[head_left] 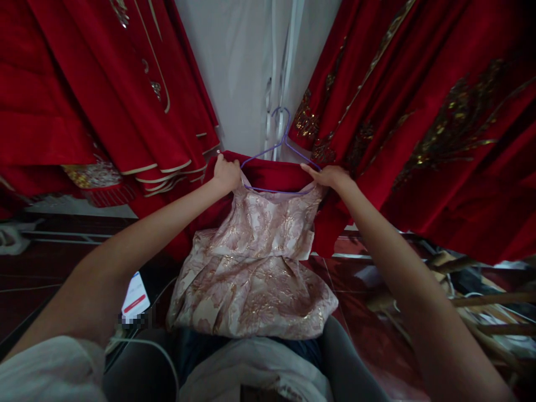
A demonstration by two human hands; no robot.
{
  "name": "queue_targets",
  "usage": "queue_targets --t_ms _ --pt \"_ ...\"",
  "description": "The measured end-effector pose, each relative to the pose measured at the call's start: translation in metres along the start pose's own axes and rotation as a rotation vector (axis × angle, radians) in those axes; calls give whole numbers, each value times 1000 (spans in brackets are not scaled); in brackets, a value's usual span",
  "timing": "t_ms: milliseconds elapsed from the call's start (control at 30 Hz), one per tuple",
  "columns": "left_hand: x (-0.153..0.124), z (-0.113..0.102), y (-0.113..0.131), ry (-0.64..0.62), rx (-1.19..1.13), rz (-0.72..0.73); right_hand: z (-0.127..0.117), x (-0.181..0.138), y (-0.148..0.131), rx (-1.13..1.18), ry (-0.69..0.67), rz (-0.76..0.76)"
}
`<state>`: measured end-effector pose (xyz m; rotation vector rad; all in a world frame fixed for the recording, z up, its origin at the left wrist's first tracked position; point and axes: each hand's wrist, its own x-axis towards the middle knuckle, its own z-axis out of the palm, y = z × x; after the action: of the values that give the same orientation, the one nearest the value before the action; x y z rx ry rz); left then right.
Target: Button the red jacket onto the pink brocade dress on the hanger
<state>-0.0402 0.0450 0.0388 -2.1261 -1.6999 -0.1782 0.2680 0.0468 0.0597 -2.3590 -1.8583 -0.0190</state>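
A sleeveless pink brocade dress with gold threads hangs in front of me, its skirt spread over my lap. Inside its neckline lies a thin purple hanger, hook upward. My left hand is closed on the dress's left shoulder strap at the hanger's end. At the other shoulder, my right hand grips the strap, with one finger stretched along the hanger. Directly behind the neckline is a piece of red cloth; whether my fingers also hold it I cannot tell.
Red garments with gold and silver sequins hang at the left and right. A pale cabinet stands between them. A lit phone lies beside my left forearm. Wooden bars and clutter are at the lower right.
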Motion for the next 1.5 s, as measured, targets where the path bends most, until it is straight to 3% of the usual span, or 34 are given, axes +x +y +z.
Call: queue_targets --t_ms 200,300,400,533,667,733,833,900,1000,1067,1167,1267,1400,1500 --pt "1 -5 -28 -40 -61 23 -21 2 26 95 -272 -280" --pt "1 -3 -43 -48 -175 3 -18 0 46 271 -283 -373" --pt "-2 7 -57 42 -280 17 -5 -3 63 400 -275 -358" --pt "-6 29 -68 106 -565 129 14 -11 68 786 -140 -330" --pt "-7 42 -69 188 -766 149 27 -16 66 1039 15 -424" --pt "-8 42 -67 249 -727 113 32 -15 68 1094 94 -427" --pt "-13 41 -67 285 -543 -28 43 -11 79 1174 290 -300" --pt "-21 43 -69 214 -389 -145 57 -12 92 1221 381 -159" --pt "-39 49 -70 17 -220 -176 81 -23 108 1200 340 -11" --pt "-52 50 -64 -46 -172 -83 94 -33 111 1059 281 -50" --pt "-63 43 -40 -3 -218 193 99 -49 96 785 216 -206" --pt "-56 32 -5 87 -347 498 87 -62 63 578 310 -367" --pt "-35 34 43 174 -458 562 65 -72 21 567 538 -569" --pt "-28 51 69 129 -496 511 58 -71 14 737 585 -538"
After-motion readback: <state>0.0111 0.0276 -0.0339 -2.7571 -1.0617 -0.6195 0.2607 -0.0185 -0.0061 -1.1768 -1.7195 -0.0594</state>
